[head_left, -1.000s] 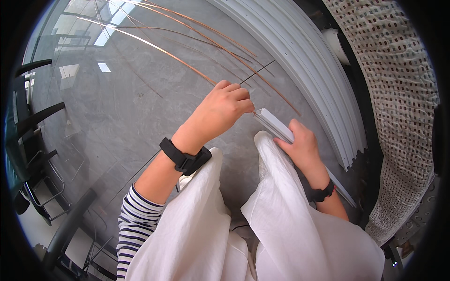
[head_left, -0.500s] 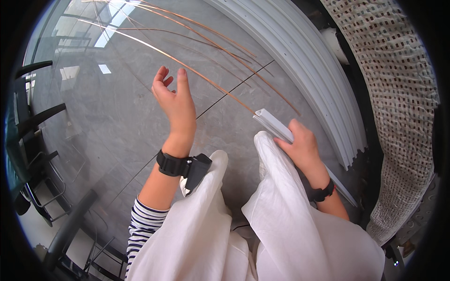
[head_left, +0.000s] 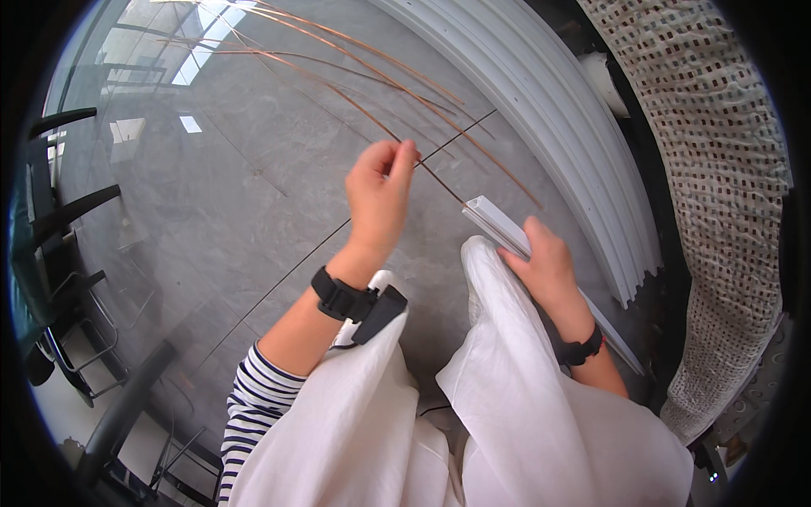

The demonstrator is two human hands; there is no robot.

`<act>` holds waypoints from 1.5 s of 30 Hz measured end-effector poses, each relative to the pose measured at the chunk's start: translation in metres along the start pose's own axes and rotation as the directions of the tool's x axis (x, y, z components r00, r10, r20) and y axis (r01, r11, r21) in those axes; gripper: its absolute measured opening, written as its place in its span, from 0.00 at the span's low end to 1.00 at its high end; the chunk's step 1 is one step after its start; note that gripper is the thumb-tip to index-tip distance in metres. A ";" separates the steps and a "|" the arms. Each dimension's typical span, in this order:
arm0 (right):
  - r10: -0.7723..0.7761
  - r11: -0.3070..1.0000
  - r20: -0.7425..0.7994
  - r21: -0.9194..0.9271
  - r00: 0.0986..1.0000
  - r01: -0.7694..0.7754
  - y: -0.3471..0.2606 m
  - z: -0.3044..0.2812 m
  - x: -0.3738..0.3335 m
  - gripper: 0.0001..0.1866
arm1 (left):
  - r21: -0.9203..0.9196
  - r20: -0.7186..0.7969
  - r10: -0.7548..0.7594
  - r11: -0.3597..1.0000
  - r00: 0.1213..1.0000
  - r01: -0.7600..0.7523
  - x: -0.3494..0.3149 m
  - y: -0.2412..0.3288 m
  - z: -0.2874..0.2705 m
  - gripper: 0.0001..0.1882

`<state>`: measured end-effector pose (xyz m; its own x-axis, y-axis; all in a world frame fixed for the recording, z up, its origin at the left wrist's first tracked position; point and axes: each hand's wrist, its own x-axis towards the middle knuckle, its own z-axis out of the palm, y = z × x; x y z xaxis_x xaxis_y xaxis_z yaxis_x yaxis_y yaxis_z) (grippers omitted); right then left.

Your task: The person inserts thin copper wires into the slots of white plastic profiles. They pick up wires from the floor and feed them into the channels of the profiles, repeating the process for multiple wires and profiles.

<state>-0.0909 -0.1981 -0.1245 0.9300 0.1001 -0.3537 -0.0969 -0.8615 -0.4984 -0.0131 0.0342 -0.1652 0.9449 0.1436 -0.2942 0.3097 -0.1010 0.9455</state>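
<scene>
My left hand is closed in a pinch around a thin copper-coloured rod above the floor. One end of this rod meets the open end of a long white plastic profile, and the other stretches away to the far left. How deep the rod sits in the profile cannot be seen. Beside my right knee, my right hand grips the profile, thumb on its side. The profile continues past my wrist toward the lower right.
Several more copper-coloured rods lie on the grey tiled floor. Long white ribbed strips run along the right, beside a woven spotted cover. Dark chair parts stand at the left. White cloth covers my legs.
My left hand has moved right and inward, going from fingers apart to closed on the rod. The rod's far part has shifted and bends more. My right hand and the profile have barely moved.
</scene>
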 end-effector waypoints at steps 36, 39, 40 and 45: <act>-0.028 0.998 0.055 0.063 0.998 0.024 -0.012 -0.002 0.001 0.17 | -0.230 -0.222 -0.122 0.971 0.967 0.069 0.060 0.035 -0.098 0.09; -0.032 0.998 0.034 0.051 0.999 0.030 -0.012 0.001 0.003 0.17 | -0.228 -0.097 -0.147 0.966 0.984 0.121 0.029 0.015 -0.055 0.06; -0.030 0.999 0.020 0.040 0.999 0.029 -0.012 0.000 0.002 0.17 | -0.253 -0.035 -0.173 0.954 0.984 0.159 0.013 0.009 -0.037 0.06; -0.038 0.998 0.025 0.045 0.999 0.037 -0.011 -0.004 0.005 0.18 | -0.247 0.208 -0.264 0.918 0.942 0.312 -0.047 -0.004 0.014 0.06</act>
<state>-0.0836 -0.1900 -0.1177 0.9237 0.1455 -0.3543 -0.0781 -0.8341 -0.5461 -0.0574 0.0141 -0.1572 0.8300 -0.0423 -0.5561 0.5528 0.1948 0.8102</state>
